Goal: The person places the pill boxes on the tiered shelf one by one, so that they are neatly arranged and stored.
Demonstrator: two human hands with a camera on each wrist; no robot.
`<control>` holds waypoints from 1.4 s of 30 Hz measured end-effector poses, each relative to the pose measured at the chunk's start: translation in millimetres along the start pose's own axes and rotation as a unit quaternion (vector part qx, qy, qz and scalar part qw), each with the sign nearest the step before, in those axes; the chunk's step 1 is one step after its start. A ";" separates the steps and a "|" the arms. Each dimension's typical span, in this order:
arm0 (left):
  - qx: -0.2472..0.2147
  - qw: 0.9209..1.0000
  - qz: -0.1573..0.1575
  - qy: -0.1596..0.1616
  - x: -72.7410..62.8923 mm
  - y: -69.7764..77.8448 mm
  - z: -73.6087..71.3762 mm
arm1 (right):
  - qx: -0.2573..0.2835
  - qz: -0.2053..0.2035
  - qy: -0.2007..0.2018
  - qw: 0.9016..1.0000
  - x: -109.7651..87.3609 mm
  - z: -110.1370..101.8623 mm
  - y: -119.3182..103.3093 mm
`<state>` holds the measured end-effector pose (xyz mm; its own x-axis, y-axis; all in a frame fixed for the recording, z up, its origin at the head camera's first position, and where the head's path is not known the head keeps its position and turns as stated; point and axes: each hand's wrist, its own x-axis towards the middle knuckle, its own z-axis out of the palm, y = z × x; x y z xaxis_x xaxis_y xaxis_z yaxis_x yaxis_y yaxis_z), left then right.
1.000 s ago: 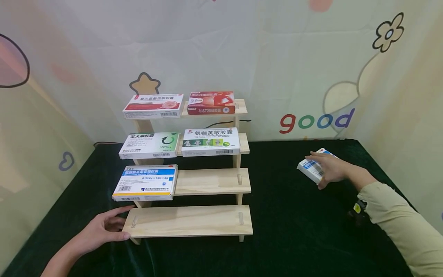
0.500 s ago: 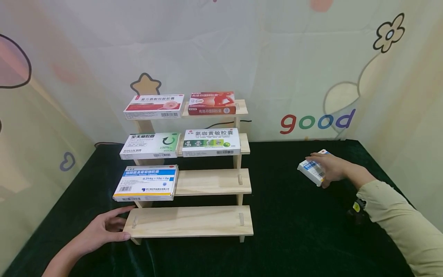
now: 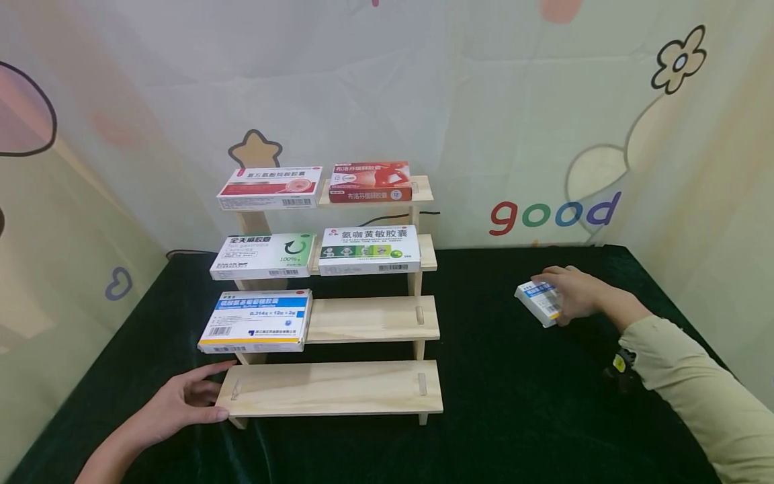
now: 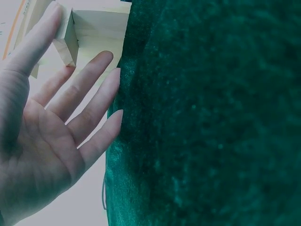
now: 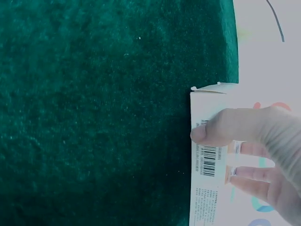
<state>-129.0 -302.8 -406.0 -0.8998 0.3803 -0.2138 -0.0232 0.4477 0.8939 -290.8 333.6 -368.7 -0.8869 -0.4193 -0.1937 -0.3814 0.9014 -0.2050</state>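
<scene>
In the head view, my right hand (image 3: 577, 296) grips a white and blue medicine box (image 3: 538, 302) over the dark cloth, right of the stepped wooden display rack (image 3: 329, 390). The right wrist view shows the thumb pressing the barcode side of this box (image 5: 202, 188), with fingers on the opposite side. My left hand (image 3: 181, 407) holds the left end of the rack's lowest board, thumb at the front corner and index finger at the back edge. Its other fingers extend beneath in the left wrist view, by the rack's leg (image 4: 68, 44).
The upper tiers carry a red-striped box (image 3: 269, 188), a red box (image 3: 370, 181), a white-green box (image 3: 263, 255) and a box with a green band (image 3: 370, 250). A larger blue-striped box (image 3: 255, 321) lies on the third tier's left. A printed curtain (image 3: 453, 121) hangs behind.
The box in my right hand has shifted slightly left and turned a little, and the hand has moved with it. My left hand stays at the rack.
</scene>
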 end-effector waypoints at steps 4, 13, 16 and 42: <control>0.002 1.000 0.001 -0.001 -0.1 0.7 0.6 | 0.001 0.000 -0.006 1.000 -0.3 -0.3 -0.3; 0.007 1.000 -0.005 0.004 0.2 0.4 0.6 | -0.001 0.004 0.000 1.000 -1.1 -1.3 -2.1; 0.006 1.000 0.002 0.001 0.4 -1.0 0.4 | -0.005 -0.001 0.009 1.000 -1.3 -0.7 -1.9; -0.010 1.000 0.008 -0.003 -0.6 -0.9 0.0 | 0.030 0.016 0.076 0.997 -4.4 18.5 4.8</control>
<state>-128.5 -303.4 -406.6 -0.8975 0.3921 -0.2018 -0.0172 0.4261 0.9045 -283.9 337.7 -386.6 -0.9293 -0.3651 -0.0546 -0.3400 0.9040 -0.2591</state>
